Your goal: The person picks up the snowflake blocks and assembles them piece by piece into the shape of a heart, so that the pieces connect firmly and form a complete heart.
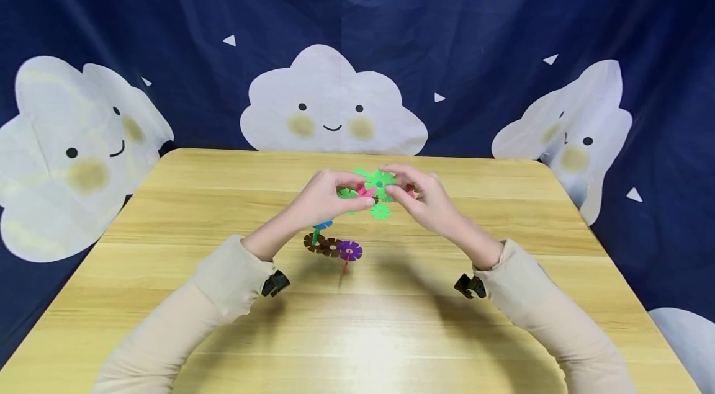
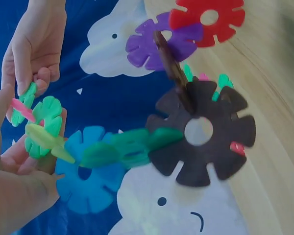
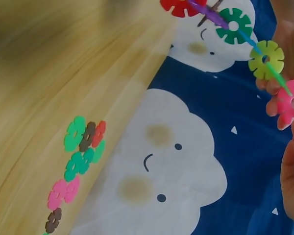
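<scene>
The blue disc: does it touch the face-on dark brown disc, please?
Apart: the left wrist view shows a green disc bridging the gap between blue disc and dark brown disc.

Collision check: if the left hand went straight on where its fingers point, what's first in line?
Likely the bright green disc pinched by the right hand, just ahead of the left hand in the head view; exact depth between them is unclear.
</scene>
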`<state>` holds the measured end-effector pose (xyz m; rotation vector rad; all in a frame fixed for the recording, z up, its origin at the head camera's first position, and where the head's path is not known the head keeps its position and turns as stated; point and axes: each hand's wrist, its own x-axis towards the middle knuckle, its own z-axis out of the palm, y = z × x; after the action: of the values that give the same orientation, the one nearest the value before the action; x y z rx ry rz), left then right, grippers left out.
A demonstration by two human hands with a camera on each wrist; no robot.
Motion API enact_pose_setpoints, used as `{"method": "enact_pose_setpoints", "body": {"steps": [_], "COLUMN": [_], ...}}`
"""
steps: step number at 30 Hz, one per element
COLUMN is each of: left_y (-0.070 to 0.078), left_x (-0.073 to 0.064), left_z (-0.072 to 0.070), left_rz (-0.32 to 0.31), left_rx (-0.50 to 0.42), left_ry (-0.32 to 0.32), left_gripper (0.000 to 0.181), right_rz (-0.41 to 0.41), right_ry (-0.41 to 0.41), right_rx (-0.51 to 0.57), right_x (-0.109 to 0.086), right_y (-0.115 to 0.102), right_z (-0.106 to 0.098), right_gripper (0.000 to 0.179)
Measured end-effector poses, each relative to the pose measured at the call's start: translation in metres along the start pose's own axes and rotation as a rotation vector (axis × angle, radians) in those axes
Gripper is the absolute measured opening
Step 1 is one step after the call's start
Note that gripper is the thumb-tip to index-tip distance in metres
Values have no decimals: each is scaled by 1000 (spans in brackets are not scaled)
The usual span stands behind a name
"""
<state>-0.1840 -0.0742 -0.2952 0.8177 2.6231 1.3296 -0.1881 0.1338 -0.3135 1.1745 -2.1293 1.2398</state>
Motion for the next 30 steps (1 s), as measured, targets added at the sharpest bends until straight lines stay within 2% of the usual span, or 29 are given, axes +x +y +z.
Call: {"method": "enact_pose_setpoints", "body": {"steps": [5,8,11,15,18,25,30], "left_y": [-2,-4,-4,-5,-4,4,5], "left_x": [1,2,2,3,3,3,2], "left_z": [-2,-3,-4,-4,-4,0,3], "left_rz": [-50,-50,-51,-54,-44,13,41], "left_rx": [-52,-63,-112,-157,-172,-295,-292], "left_ry": [-31,-43,-62,-56,-15,95,170], "left_gripper": [48,48,45,39,37,23,16], "right_rz": [21,16,5,-9,-13,-9,-15], "right_ry": [25,42,59,73,73,48,46], "right_rx": [12,17,21,26,33,51,79], "right_x": [2,2,1,0,0,1,3], "right_y": [-3,-4,-3,-2,-2,-4,-5], "right_z": [2,3,4,5,6,13,20], "right_gripper": [31,31,30,31,31,30,31]}}
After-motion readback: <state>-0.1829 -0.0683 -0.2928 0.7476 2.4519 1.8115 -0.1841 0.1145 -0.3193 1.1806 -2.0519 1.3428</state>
